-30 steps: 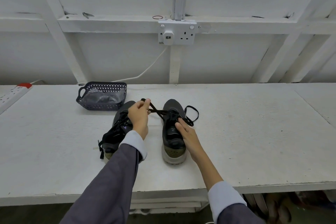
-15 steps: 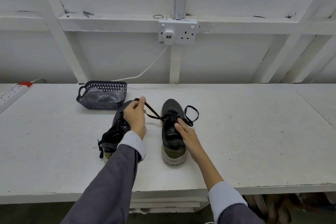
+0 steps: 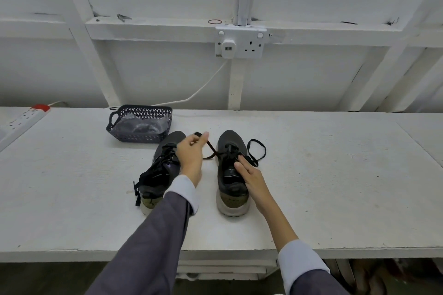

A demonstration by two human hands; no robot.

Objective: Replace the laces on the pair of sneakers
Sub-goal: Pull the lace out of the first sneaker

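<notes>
As L hand (image 3: 190, 158) pinches lace (image 3: 211, 149), R (image 3: 249, 175) touches sneaker (image 3: 232, 199)

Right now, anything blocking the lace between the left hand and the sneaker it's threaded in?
Nothing visible. The lace runs free from the left hand over the table to the sneaker; the right hand rests on its tongue, clear of that run.
</notes>
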